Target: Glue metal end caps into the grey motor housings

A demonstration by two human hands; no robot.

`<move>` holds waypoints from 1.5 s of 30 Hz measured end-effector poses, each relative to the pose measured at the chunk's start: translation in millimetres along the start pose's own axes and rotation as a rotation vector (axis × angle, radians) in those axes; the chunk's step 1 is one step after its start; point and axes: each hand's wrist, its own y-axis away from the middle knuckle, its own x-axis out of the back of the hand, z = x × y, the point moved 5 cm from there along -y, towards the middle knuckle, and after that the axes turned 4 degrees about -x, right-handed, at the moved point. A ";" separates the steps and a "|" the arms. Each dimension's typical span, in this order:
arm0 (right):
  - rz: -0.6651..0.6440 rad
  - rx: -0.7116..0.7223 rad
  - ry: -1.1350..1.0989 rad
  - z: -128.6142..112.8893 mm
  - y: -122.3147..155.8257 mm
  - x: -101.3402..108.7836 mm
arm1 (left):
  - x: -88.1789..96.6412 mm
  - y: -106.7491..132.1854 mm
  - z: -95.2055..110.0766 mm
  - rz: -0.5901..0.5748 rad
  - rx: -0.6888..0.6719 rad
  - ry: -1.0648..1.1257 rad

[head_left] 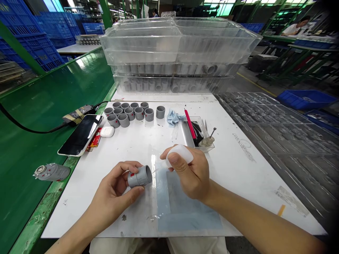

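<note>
My left hand [120,187] grips a grey plastic cylinder [140,176] between thumb and fingers. The cylinder lies tilted on its side, its open end facing right, with a small red mark near the fingers. My right hand [189,173] is closed around a small white squeeze bottle [181,155]. A thin tip seems to point from the bottle toward the cylinder's open end, with a small gap between them. Beneath the right hand lies a light blue sheet [190,222] under clear film. Several similar grey cylinders [123,120] stand grouped farther back on the white table [106,211].
A clear tray [210,146] holds a red pen-like tool [190,123], tweezers and a small jar; a crumpled blue cloth [173,117] lies beside it. At left are a phone [81,135], a white case [107,131] and a grey part [51,172]. Stacked clear bins [174,46] stand behind.
</note>
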 end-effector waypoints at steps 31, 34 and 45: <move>0.052 -0.154 -0.043 6.3 -1.6 2.9 | 2.6 -0.5 2.6 0.022 -0.029 -0.131; 0.033 -0.163 -0.057 8.3 0.3 2.3 | 3.2 -0.6 2.9 0.028 -0.050 -0.136; 0.064 -0.099 -0.056 7.2 -0.2 3.4 | 5.0 -0.4 -2.9 0.058 -0.025 -0.130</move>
